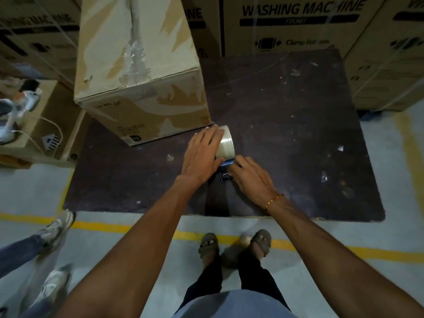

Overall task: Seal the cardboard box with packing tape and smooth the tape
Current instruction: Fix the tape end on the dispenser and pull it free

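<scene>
Already the cardboard box (142, 72) carries a strip of clear tape (135, 49) along its top seam, crinkled and uneven; it stands at the far left of the dark surface (286, 134). Just near of its right corner lies the tape dispenser (226, 154), its roll toward the box and its blue handle toward the person. The left hand (203, 154) lies over the roll, fingers curled loosely round it. The right hand (250, 177) covers the handle; I cannot tell how firmly its grip has closed. So the step looks like taking up or readying the dispenser, not smoothing. Next, it seems, the loose tape end must be found, then carried to the box edge and pressed down. More boxes (298, 24) stand behind.
</scene>
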Tool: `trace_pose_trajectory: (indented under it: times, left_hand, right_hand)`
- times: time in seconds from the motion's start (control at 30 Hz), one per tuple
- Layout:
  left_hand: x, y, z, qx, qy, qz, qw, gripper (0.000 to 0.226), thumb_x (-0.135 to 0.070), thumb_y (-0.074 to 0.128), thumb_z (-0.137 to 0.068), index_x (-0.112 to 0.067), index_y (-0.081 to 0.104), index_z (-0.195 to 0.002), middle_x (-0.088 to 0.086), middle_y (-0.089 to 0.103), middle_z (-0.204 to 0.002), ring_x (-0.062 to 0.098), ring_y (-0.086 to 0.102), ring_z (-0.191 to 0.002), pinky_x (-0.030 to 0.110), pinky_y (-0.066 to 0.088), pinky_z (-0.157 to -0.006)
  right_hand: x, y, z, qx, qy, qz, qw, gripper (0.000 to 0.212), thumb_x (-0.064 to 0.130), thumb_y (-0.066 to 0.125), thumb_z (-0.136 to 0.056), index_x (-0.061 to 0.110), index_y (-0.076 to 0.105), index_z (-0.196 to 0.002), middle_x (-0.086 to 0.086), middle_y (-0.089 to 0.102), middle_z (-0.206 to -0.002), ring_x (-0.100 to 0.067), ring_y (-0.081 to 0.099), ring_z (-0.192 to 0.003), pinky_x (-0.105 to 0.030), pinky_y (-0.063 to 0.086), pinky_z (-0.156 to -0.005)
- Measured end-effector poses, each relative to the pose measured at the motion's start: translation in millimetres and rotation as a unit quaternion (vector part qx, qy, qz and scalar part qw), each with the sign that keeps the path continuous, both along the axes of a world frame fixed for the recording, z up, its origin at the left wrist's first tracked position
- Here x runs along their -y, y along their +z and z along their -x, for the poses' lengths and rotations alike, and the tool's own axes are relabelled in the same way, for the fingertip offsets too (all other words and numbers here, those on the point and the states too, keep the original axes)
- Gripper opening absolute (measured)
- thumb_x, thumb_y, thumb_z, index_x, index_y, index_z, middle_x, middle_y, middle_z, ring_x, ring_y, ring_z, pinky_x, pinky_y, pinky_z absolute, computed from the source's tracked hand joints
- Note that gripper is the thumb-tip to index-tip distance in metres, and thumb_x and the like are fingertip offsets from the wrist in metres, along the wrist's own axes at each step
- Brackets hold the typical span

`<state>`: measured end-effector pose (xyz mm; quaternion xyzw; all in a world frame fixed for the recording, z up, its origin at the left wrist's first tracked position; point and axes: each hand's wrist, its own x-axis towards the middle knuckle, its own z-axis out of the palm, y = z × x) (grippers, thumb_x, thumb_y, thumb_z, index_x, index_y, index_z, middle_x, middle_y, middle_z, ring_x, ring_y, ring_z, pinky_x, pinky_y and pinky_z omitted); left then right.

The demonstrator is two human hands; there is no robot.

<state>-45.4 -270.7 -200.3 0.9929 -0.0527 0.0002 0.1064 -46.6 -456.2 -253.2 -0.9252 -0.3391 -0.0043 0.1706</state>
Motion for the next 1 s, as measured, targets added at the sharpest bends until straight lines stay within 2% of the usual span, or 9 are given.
trace_pose_trajectory:
  times: [0.13,0.3,0.43,0.5,0.67,0.73,0.87,1.0]
  left_hand:
    - [-5,-1,-2,0.017,-0.024,-0.022,0.999,0.085,-0.037,0.075,-0.080,-0.013,0.035,-0.151,0.010,0.036,-0.158,0.031,0.032,-0.146,0.048,0.027,-0.119]
    - [-8,-2,-12,0.020,-0.047,-0.053,0.997,0.088,-0.046,0.072,-0.082,-0.015,0.029,-0.153,0.009,0.032,-0.160,0.030,0.028,-0.148,0.049,0.021,-0.120]
    - [-10,-3,-17,0.013,-0.059,-0.048,0.997,0.090,-0.040,0.076,-0.081,-0.016,0.027,-0.153,0.009,0.031,-0.160,0.030,0.029,-0.147,0.048,0.023,-0.120]
    - [-10,-4,-16,0.012,-0.062,-0.048,0.997,0.090,-0.038,0.076,-0.081,-0.016,0.027,-0.153,0.009,0.030,-0.161,0.030,0.029,-0.147,0.047,0.023,-0.121]
    - [-11,-6,-13,0.019,-0.061,-0.050,0.997,0.090,-0.035,0.078,-0.079,-0.016,0.029,-0.152,0.009,0.032,-0.160,0.030,0.032,-0.145,0.047,0.024,-0.120]
    - [-11,-5,-12,0.019,-0.062,-0.054,0.996,0.090,-0.034,0.078,-0.079,-0.016,0.029,-0.152,0.009,0.031,-0.160,0.030,0.032,-0.145,0.048,0.024,-0.120]
    - [-11,-2,-13,0.014,-0.065,-0.064,0.996,0.087,-0.035,0.075,-0.081,-0.016,0.028,-0.152,0.009,0.029,-0.161,0.029,0.027,-0.147,0.049,0.021,-0.122]
    - [-10,-3,-12,0.012,-0.061,-0.057,0.996,0.086,-0.033,0.074,-0.083,-0.016,0.028,-0.153,0.009,0.027,-0.162,0.030,0.027,-0.148,0.049,0.020,-0.122]
  right_hand:
    - [-5,2,10,0.005,-0.031,0.006,0.999,0.008,0.024,0.057,-0.097,0.016,0.058,-0.098,-0.002,0.052,-0.102,-0.023,0.050,-0.085,-0.036,0.040,-0.057]
    - [-11,7,19,0.013,-0.069,0.017,0.997,0.019,0.031,0.049,-0.101,0.014,0.057,-0.106,-0.002,0.051,-0.109,-0.023,0.049,-0.091,-0.037,0.044,-0.061]
    - [-14,12,18,-0.012,-0.051,0.047,0.998,0.031,0.040,0.063,-0.092,0.015,0.059,-0.110,-0.003,0.051,-0.115,-0.022,0.050,-0.095,-0.037,0.049,-0.070]
    - [-14,13,19,-0.021,-0.047,0.067,0.996,0.037,0.038,0.069,-0.088,0.015,0.058,-0.114,-0.004,0.051,-0.118,-0.024,0.051,-0.096,-0.039,0.051,-0.070]
    - [-22,15,15,0.003,-0.056,0.046,0.997,0.010,0.023,0.059,-0.095,0.015,0.061,-0.099,-0.003,0.051,-0.106,-0.024,0.050,-0.088,-0.040,0.047,-0.060]
    - [-24,17,14,0.006,-0.058,0.042,0.997,0.007,0.022,0.056,-0.096,0.016,0.059,-0.097,-0.002,0.050,-0.105,-0.022,0.048,-0.087,-0.039,0.045,-0.057]
    - [-24,15,16,0.016,-0.054,0.053,0.997,0.012,0.017,0.056,-0.094,0.014,0.061,-0.104,-0.005,0.053,-0.107,-0.025,0.051,-0.088,-0.038,0.044,-0.056]
    - [-23,12,17,0.011,-0.036,0.062,0.997,0.024,0.036,0.063,-0.093,0.014,0.064,-0.104,-0.004,0.057,-0.109,-0.024,0.054,-0.090,-0.037,0.046,-0.063]
